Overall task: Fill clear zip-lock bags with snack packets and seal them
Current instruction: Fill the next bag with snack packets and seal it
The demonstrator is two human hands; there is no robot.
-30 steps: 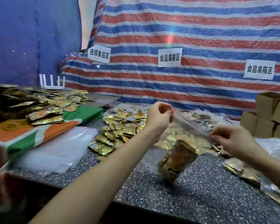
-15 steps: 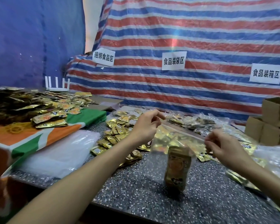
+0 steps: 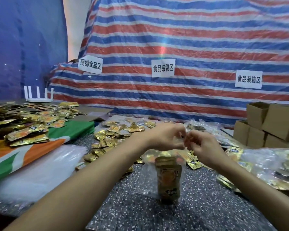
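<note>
At the far left a blue sheet (image 3: 23, 47) hangs behind the bench, and in front of it sits a white router (image 3: 38, 99) with its aerials up. Nearer, a heap of gold snack packets (image 3: 27, 130) lies on a green, orange and white cloth (image 3: 40, 152). Just beside that cloth, on the near left, lies a flat stack of empty clear bags (image 3: 45, 169). Further right, loose packets (image 3: 110, 135) are spread over the far part of the speckled bench (image 3: 207, 212).

Behind all this hangs a red, white and blue striped sheet (image 3: 190, 39) with three white paper signs (image 3: 163, 67) stuck across it.

In the middle the person's two bare arms are stretched out over the bench. The left hand (image 3: 165, 139) and the right hand (image 3: 205, 147) are almost touching, with their fingers curled. Each grip pinches the top edge of a clear zip-lock bag (image 3: 163, 161), and the two pinches sit close together. It is blurred there, and I cannot make out whether the zip strip is closed. The bag hangs straight down from the hands with its bottom by the bench top; I cannot tell if it touches. Inside it one gold packet (image 3: 168, 180) stands upright.

To the right of the right hand a pile of filled clear bags (image 3: 265, 165) lies on the near right of the bench. Beyond them, at the far right, brown cardboard boxes (image 3: 274, 124) are stacked against the striped sheet.
</note>
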